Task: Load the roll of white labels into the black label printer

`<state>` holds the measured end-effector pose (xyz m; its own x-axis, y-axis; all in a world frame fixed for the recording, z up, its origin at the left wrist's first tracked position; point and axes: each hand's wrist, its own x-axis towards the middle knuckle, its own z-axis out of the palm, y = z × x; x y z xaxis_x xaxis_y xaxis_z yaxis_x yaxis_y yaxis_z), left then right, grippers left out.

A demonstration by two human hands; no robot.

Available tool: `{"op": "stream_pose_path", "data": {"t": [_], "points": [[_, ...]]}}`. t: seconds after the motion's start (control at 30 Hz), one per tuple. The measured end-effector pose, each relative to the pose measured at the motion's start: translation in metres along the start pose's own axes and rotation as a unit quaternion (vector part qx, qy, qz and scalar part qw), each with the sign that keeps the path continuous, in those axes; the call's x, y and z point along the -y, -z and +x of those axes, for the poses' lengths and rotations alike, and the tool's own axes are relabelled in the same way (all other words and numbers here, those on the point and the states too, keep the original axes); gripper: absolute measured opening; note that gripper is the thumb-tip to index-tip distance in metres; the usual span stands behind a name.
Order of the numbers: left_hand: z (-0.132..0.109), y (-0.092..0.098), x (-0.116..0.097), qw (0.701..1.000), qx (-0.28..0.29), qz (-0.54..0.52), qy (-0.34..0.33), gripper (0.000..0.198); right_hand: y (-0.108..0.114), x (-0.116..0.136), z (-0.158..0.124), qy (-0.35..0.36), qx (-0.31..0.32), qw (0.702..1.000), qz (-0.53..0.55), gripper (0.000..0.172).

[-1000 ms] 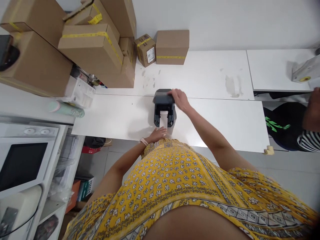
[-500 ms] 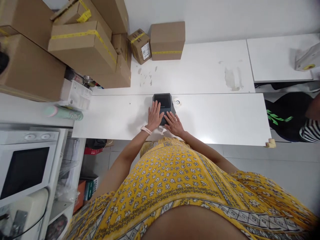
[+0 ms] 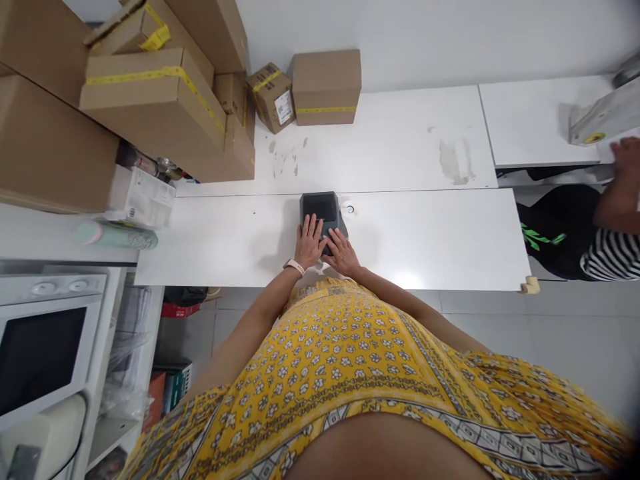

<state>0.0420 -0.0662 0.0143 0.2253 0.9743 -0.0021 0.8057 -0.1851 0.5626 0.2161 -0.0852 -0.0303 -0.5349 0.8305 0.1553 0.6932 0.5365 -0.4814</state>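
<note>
A dark grey boxy device, which looks like a label printer (image 3: 320, 205), sits on the white table (image 3: 425, 233) in front of me, with a black window on its top. My left hand (image 3: 309, 244) lies flat on its near left part, fingertips at the window's lower edge. Flat on the near right part rests my right hand (image 3: 342, 253), fingers stretched out and pointing up and left. Both hands are open. Their fingers hide much of the device's near half. A bit of white paper (image 3: 321, 267) shows between my wrists at the near side.
Cardboard boxes (image 3: 150, 100) are stacked at the back left, near a mint-green bottle (image 3: 120, 235). A white roll (image 3: 349, 209) lies beside the device. A microwave (image 3: 45, 353) stands at lower left. At far right are another person's arm (image 3: 617, 193) and a black backrest (image 3: 560, 227).
My left hand has slid back toward me, off most of the window. My right hand stays on the device. The view has shifted slightly, and another person's hand now shows at far right.
</note>
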Motion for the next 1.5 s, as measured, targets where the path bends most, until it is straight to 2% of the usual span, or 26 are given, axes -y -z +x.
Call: {"op": "stream_pose_path", "data": {"t": [0.07, 0.1, 0.13, 0.2, 0.23, 0.3, 0.37, 0.4, 0.43, 0.53, 0.67, 0.77, 0.87, 0.93, 1.03, 1.1, 1.17, 1.23, 1.4, 1.5], "points": [[-0.01, 0.0, 0.002, 0.997, -0.021, -0.053, 0.045, 0.065, 0.007, 0.003, 0.002, -0.009, -0.013, 1.0, 0.014, 0.055], [-0.017, -0.001, 0.005, 0.991, -0.049, -0.084, 0.089, 0.066, 0.012, 0.004, 0.005, -0.017, -0.021, 0.999, 0.023, 0.05], [-0.025, -0.002, 0.008, 0.979, -0.082, -0.121, 0.145, 0.067, 0.016, 0.006, 0.007, -0.028, -0.029, 0.999, 0.031, 0.047], [-0.042, -0.005, 0.017, 0.929, -0.121, -0.207, 0.282, 0.065, 0.022, 0.007, 0.016, -0.057, -0.041, 0.997, 0.044, 0.044], [-0.05, -0.006, 0.022, 0.896, -0.097, -0.262, 0.344, 0.063, 0.023, 0.007, 0.02, -0.07, -0.044, 0.996, 0.046, 0.044], [-0.061, -0.006, 0.03, 0.819, 0.013, -0.386, 0.425, 0.064, 0.022, 0.006, 0.029, -0.078, -0.042, 0.995, 0.042, 0.047], [-0.066, -0.005, 0.034, 0.742, 0.128, -0.492, 0.438, 0.067, 0.017, 0.005, 0.036, -0.07, -0.03, 0.997, 0.033, 0.051], [-0.067, -0.004, 0.035, 0.716, 0.164, -0.527, 0.427, 0.067, 0.015, 0.005, 0.037, -0.064, -0.023, 0.997, 0.031, 0.052], [-0.066, -0.003, 0.034, 0.703, 0.186, -0.549, 0.413, 0.065, 0.012, 0.004, 0.038, -0.059, -0.018, 0.998, 0.029, 0.053], [-0.06, -0.009, 0.03, 0.706, 0.202, -0.556, 0.39, 0.058, 0.008, 0.003, 0.036, -0.051, -0.015, 0.998, 0.023, 0.053], [-0.048, -0.033, 0.024, 0.717, 0.158, -0.527, 0.428, 0.039, 0.007, 0.003, 0.034, -0.044, -0.023, 0.999, 0.005, 0.052], [-0.042, -0.047, 0.021, 0.702, 0.115, -0.546, 0.443, 0.025, 0.007, 0.003, 0.034, -0.045, -0.024, 0.999, 0.003, 0.052], [-0.042, -0.05, 0.018, 0.683, 0.105, -0.569, 0.446, 0.017, 0.009, 0.006, 0.034, -0.05, -0.028, 0.998, 0.013, 0.05], [-0.045, -0.047, 0.016, 0.691, 0.098, -0.561, 0.444, 0.017, 0.01, 0.008, 0.037, -0.058, -0.036, 0.997, 0.027, 0.049], [-0.049, -0.041, 0.012, 0.741, 0.099, -0.521, 0.413, 0.018, 0.013, 0.008, 0.045, -0.119, -0.042, 0.991, 0.054, 0.055], [-0.052, -0.037, 0.013, 0.774, 0.124, -0.479, 0.396, 0.019, 0.012, 0.005, 0.054, -0.216, -0.027, 0.973, 0.069, 0.081], [-0.056, -0.03, 0.018, 0.79, 0.157, -0.434, 0.403, 0.02, 0.009, -0.001, 0.062, -0.314, 0.011, 0.945, 0.09, 0.11], [-0.06, -0.02, 0.028, 0.791, 0.16, -0.405, 0.43, 0.02, 0.004, -0.009, 0.069, -0.353, 0.039, 0.927, 0.119, 0.121], [-0.067, 0.01, 0.063, 0.785, 0.03, -0.389, 0.481, 0.031, -0.005, -0.014, 0.073, -0.311, -0.019, 0.936, 0.163, 0.111], [-0.057, 0.021, 0.071, 0.791, -0.004, -0.391, 0.47, 0.037, -0.002, -0.009, 0.076, -0.328, -0.001, 0.935, 0.131, 0.113]]}}
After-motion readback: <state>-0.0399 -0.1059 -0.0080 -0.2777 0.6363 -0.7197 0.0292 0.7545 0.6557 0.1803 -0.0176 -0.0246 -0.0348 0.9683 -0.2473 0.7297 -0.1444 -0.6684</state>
